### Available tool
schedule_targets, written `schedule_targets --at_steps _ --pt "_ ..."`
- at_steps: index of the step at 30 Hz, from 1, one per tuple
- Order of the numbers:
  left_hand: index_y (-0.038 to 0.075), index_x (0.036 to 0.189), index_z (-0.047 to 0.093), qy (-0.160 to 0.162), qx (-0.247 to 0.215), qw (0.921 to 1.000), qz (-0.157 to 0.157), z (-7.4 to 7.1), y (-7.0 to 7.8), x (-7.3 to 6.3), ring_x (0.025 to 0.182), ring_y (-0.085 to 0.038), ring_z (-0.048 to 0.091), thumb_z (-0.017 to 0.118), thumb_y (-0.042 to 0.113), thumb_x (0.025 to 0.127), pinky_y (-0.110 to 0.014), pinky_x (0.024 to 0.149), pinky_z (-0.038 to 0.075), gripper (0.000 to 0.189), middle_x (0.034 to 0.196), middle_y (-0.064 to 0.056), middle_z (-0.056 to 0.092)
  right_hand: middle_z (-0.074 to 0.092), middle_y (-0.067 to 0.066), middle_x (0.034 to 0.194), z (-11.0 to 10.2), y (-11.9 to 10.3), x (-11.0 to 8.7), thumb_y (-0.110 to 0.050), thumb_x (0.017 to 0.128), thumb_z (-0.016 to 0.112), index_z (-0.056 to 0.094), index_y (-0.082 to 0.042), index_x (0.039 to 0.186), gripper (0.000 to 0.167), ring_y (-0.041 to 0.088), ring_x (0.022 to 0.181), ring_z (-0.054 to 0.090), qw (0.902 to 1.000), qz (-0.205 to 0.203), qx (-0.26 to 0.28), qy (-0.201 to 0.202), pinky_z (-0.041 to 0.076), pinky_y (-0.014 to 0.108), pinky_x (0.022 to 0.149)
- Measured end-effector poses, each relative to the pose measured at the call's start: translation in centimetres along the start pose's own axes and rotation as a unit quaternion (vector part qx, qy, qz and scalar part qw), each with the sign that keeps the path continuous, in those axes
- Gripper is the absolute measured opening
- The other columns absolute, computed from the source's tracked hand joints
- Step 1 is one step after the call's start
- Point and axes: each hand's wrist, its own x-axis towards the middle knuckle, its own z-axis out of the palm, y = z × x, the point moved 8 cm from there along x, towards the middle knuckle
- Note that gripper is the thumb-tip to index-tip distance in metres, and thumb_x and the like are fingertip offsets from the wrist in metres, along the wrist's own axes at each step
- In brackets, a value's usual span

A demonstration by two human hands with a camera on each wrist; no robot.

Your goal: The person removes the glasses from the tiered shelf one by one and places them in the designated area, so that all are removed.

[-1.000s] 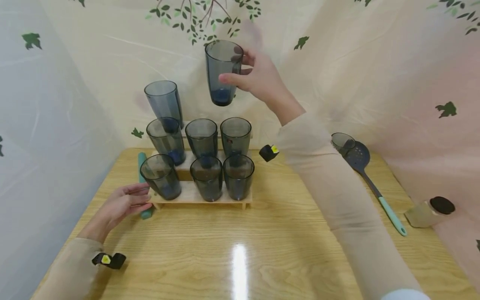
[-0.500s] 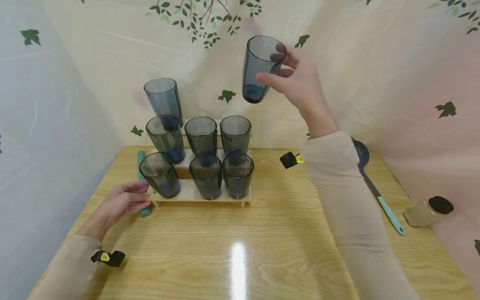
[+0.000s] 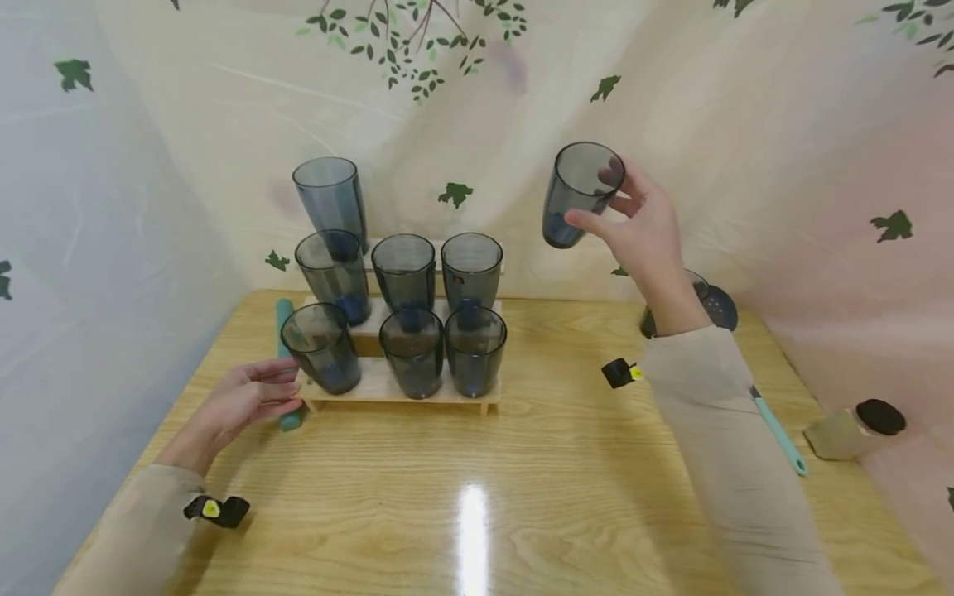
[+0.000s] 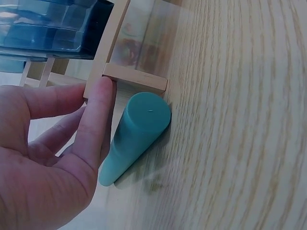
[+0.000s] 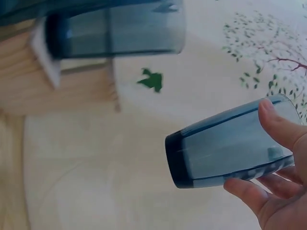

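My right hand (image 3: 644, 228) grips a smoky blue drinking glass (image 3: 574, 203) by its side, thumb in front and fingers behind. The glass is in the air, slightly tilted, right of the tiered wooden rack (image 3: 368, 377). In the right wrist view this glass (image 5: 230, 143) has nothing inside. My left hand (image 3: 242, 401) pinches the front left corner of the rack; the left wrist view has its fingertips on the wooden edge (image 4: 111, 36). Similar glasses stand on the rack: one at the top left (image 3: 328, 194), several on the tiers below.
A teal rod (image 3: 291, 418) lies along the rack's left end, close to my left hand. Behind my right wrist are another glass (image 3: 647, 323) and a slotted skimmer (image 3: 721, 308) with a mint handle. A jar with a black lid (image 3: 881, 416) lies at the right.
My right hand has carried the glass from behind the rack out to the right, then lower. The left hand stays at the rack's corner.
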Motion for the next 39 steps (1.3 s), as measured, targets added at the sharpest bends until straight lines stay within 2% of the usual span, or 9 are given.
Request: schedule_targets --at_steps 4,8,11,14,19,27,33,36,39 --pt "-0.014 0.156 0.013 0.002 0.003 1.0000 -0.002 0.2 0.0 0.0 0.099 -0.006 0.067 0.052 -0.002 0.103 -0.034 0.092 0.059 0.067 0.157 -0.039 0.018 0.057 0.002 0.144 -1.0 2.6 -0.9 -0.028 0.082 0.088 0.055 -0.027 0.147 0.073 0.017 0.123 0.060 0.9998 0.012 -0.014 0.011 0.052 0.023 0.081" --pt "-0.014 0.156 0.013 0.007 0.001 1.0000 -0.003 0.3 0.0 0.0 0.098 -0.006 0.067 0.051 -0.003 0.103 -0.033 0.091 0.059 0.067 0.156 -0.039 0.018 0.056 0.001 0.145 -1.5 5.1 -1.4 -0.031 0.082 0.088 0.054 -0.027 0.147 0.073 0.019 0.125 0.059 0.9992 0.029 -0.024 0.015 0.054 0.025 0.083" --pt "-0.015 0.156 0.013 0.008 0.001 1.0000 -0.003 0.3 0.1 -0.1 0.098 -0.006 0.067 0.051 -0.003 0.103 -0.033 0.091 0.059 0.066 0.156 -0.039 0.017 0.055 0.002 0.147 -1.8 7.0 -1.6 -0.033 0.082 0.087 0.057 -0.023 0.145 0.071 0.022 0.126 0.059 0.9984 0.037 -0.036 0.021 0.055 0.030 0.089" --pt "-0.014 0.156 0.014 0.007 0.002 1.0000 -0.004 0.3 0.1 0.0 0.098 -0.006 0.067 0.052 -0.002 0.103 -0.033 0.091 0.059 0.067 0.156 -0.039 0.018 0.053 0.004 0.149 -2.1 9.0 -1.8 -0.038 0.082 0.086 0.059 -0.017 0.142 0.069 0.026 0.128 0.057 0.9971 0.049 -0.053 0.026 0.055 0.039 0.095" --pt "-0.014 0.156 0.014 0.007 0.001 1.0000 -0.006 0.4 0.0 0.0 0.099 -0.006 0.067 0.053 -0.002 0.103 -0.033 0.092 0.059 0.067 0.157 -0.039 0.018 0.049 0.009 0.153 -2.4 11.9 -2.5 -0.043 0.083 0.084 0.054 -0.014 0.147 0.077 0.032 0.132 0.052 0.9940 0.072 -0.079 0.024 0.051 0.053 0.102" --pt "-0.014 0.156 0.014 0.009 0.000 0.9999 -0.007 0.3 0.3 -0.1 0.098 -0.006 0.066 0.052 -0.002 0.103 -0.031 0.091 0.059 0.066 0.156 -0.039 0.018 0.051 0.014 0.150 -2.5 15.0 -3.3 -0.046 0.082 0.084 0.045 -0.016 0.155 0.088 0.034 0.132 0.053 0.9910 0.082 -0.101 0.031 0.050 0.055 0.104" --pt "-0.012 0.157 0.014 0.009 0.005 0.9999 -0.010 0.1 0.1 -0.1 0.099 -0.005 0.066 0.053 -0.001 0.103 -0.031 0.092 0.059 0.067 0.157 -0.038 0.018 0.045 0.018 0.153 -2.0 16.9 -3.9 -0.051 0.082 0.082 0.032 -0.017 0.161 0.100 0.038 0.134 0.050 0.9858 0.106 -0.130 0.002 0.046 0.060 0.106" --pt "-0.012 0.157 0.014 0.009 0.006 0.9999 -0.010 -0.1 0.0 0.0 0.100 -0.004 0.066 0.054 0.000 0.103 -0.032 0.093 0.059 0.068 0.158 -0.037 0.017 0.046 0.019 0.152 -1.8 17.6 -4.2 -0.050 0.082 0.082 0.032 -0.018 0.161 0.099 0.038 0.133 0.051 0.9864 0.104 -0.127 0.002 0.047 0.060 0.105" --pt "-0.011 0.157 0.014 0.010 0.007 0.9999 -0.012 -0.2 -0.1 0.0 0.101 -0.005 0.065 0.054 0.000 0.103 -0.033 0.093 0.058 0.068 0.158 -0.037 0.017 0.050 0.017 0.149 -1.6 18.3 -4.3 -0.048 0.082 0.083 0.040 -0.019 0.158 0.092 0.037 0.131 0.054 0.9886 0.091 -0.119 0.014 0.049 0.057 0.104"
